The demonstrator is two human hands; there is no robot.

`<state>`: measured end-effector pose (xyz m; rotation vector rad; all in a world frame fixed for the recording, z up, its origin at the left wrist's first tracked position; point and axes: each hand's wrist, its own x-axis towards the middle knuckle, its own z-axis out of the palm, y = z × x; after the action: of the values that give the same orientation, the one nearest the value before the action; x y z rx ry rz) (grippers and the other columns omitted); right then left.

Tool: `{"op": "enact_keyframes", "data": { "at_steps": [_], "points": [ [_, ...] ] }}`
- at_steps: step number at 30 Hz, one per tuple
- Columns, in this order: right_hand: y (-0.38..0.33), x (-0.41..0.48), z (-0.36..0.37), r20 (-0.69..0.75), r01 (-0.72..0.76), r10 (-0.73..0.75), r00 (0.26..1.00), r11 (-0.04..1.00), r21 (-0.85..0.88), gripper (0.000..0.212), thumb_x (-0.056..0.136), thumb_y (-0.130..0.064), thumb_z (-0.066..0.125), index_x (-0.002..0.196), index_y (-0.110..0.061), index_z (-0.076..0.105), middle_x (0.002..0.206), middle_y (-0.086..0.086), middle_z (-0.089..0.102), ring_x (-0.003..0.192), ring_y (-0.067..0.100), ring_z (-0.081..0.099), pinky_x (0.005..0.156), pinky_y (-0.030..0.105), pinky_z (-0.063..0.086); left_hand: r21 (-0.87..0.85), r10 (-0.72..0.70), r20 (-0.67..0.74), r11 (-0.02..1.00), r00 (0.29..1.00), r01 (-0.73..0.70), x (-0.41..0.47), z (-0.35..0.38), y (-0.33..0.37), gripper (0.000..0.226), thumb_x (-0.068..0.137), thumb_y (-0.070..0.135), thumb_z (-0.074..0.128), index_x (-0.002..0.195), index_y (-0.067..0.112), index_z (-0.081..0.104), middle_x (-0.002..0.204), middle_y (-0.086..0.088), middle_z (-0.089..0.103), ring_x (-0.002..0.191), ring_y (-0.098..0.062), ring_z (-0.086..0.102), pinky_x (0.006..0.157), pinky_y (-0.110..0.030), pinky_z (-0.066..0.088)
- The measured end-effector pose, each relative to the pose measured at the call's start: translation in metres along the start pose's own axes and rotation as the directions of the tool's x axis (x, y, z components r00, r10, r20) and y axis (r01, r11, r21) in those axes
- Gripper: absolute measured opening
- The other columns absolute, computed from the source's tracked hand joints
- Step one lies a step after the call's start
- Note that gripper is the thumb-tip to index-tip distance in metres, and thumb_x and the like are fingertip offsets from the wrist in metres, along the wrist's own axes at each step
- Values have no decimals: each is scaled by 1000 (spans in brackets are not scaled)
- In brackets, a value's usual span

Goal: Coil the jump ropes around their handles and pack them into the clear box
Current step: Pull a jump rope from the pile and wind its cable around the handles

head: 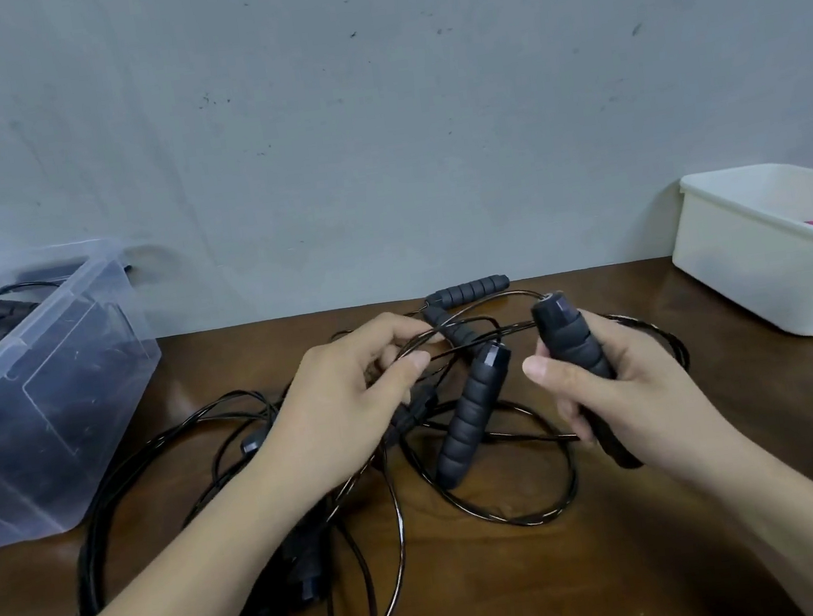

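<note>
Gripping a black ribbed foam handle [572, 343] in right hand [625, 393], pinching thin black rope [450, 351] in left hand [340, 408], right of the clear plastic box [70, 379].

You are not seeing any readable text, label, brand, number or sign anywhere in this view.
</note>
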<state>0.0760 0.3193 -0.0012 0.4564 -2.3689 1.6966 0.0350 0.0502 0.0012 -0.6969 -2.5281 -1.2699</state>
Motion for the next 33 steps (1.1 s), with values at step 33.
{"op": "enact_keyframes", "data": {
  "at_steps": [33],
  "points": [
    [-73, 100, 61, 210, -169, 102, 972, 928, 333, 28, 90, -20, 84, 98, 4, 71, 72, 20, 63, 54, 16, 53, 51, 28, 43, 23, -120, 218, 993, 969, 117, 43, -62, 23, 32, 102, 51, 59, 87, 29, 77, 83, -5, 76, 72, -28, 67, 79, -49, 56]
  ]
}}
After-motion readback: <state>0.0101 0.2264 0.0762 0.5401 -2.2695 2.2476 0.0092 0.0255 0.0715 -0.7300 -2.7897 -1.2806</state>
